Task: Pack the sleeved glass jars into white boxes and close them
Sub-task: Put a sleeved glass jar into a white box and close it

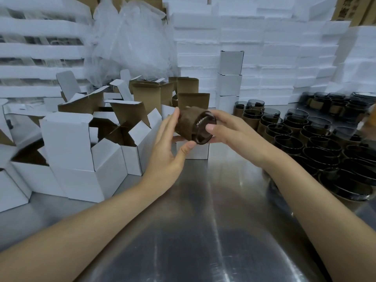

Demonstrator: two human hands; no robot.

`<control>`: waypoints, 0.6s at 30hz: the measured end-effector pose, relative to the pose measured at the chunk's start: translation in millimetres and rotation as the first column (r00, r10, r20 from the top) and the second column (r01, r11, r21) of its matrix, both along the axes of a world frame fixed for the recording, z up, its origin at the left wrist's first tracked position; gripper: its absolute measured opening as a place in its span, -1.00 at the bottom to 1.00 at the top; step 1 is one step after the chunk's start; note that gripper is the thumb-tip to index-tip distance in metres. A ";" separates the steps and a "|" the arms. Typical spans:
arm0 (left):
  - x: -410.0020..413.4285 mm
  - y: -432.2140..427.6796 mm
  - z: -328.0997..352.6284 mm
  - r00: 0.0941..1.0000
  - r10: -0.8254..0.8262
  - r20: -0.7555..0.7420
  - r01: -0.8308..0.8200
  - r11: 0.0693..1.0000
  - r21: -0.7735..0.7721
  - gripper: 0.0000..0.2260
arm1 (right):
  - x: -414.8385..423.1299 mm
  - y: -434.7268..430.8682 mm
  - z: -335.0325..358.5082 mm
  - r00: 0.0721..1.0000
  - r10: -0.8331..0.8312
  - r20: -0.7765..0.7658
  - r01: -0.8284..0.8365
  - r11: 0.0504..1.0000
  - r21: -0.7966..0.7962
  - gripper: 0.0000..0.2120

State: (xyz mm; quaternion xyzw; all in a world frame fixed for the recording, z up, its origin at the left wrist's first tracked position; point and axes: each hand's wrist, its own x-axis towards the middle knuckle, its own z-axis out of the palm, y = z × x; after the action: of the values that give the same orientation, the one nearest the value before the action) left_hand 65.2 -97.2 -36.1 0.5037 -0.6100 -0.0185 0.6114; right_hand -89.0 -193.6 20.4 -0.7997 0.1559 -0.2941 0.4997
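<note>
A dark glass jar in a brown corrugated sleeve [188, 123] lies on its side in the air above the metal table, its open mouth turned toward me. My left hand [168, 147] cups the sleeved end, fingers along the far side and thumb under the rim. My right hand [225, 128] holds the jar's mouth end, thumb on the rim. Directly behind and under the jar stands a white box [193, 149] with its brown inner flap raised. Several open white boxes [81, 151] stand at the left.
Many sleeved dark jars [317, 143] stand packed together on the right. A column of closed white boxes [230, 78] rises behind the jar. Stacks of white foam and flat boxes [264, 47] fill the back, with clear plastic bags [130, 37] at upper left. Bare metal tabletop [203, 220] lies near me.
</note>
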 end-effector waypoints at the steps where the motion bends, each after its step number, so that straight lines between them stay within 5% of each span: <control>1: -0.4 0.8 -0.3 0.999 -0.004 0.042 0.004 1.000 0.007 -0.46 | 0.8 1.2 -0.5 1.000 -0.006 0.016 0.006 1.000 0.020 -0.55; 7: -1.9 2.2 1.2 0.990 -0.055 0.128 0.054 0.998 0.011 -0.40 | 1.7 0.6 -0.8 0.996 -0.075 0.051 0.071 0.995 0.069 -0.64; 15: -2.3 1.5 2.6 0.998 -0.032 0.055 0.035 0.998 -0.047 -0.53 | 4.0 3.5 -5.9 0.999 0.010 0.039 -0.015 0.993 0.119 -0.62; 18: -0.5 0.9 2.2 0.994 0.083 0.078 -0.082 0.997 -0.014 -0.59 | 1.5 1.9 -2.7 0.997 -0.034 0.069 0.027 0.995 0.101 -0.61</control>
State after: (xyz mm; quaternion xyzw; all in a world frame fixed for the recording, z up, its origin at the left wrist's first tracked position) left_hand 64.7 -96.4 -33.9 0.5253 -0.6123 0.0299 0.5901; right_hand -87.5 -191.7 17.7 -0.7604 0.1649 -0.3215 0.5397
